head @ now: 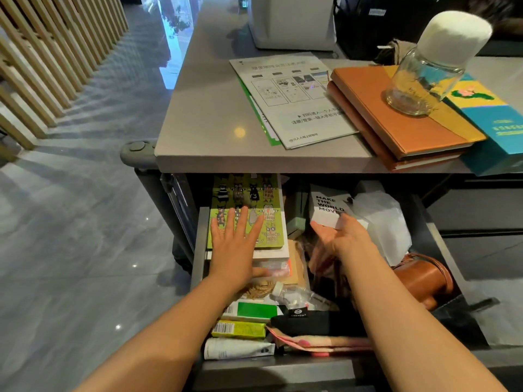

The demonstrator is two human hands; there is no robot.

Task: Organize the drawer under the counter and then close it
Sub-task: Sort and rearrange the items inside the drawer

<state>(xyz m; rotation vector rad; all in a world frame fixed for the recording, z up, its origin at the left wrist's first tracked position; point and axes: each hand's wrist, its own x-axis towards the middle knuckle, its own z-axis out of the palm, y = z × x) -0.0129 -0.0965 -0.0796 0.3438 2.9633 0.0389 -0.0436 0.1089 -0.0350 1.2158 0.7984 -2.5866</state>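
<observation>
Drawer (199, 244) stood pulled well out from under the counter (203, 123), crammed full, so I judged it nowhere near ready to close. I had my left hand (235, 244) laid flat, fingers straight and spread, on the green cat-print book (271, 222) topping a stack at the drawer's left side. That press, I reckoned, steadied the stack and kept it low enough to pass beneath the counter edge. My right hand (339, 239) was curled round the near end of the white box (325, 206) lettered MAKE THE WORLD MOVE, which sat tilted at the back middle, partly under the counter. Gripping that end left room to slide or lift it. A brown leather pouch (424, 278) lay by the right wall. A white tube (237, 348) and a green carton (239, 329) crowded the front.
</observation>
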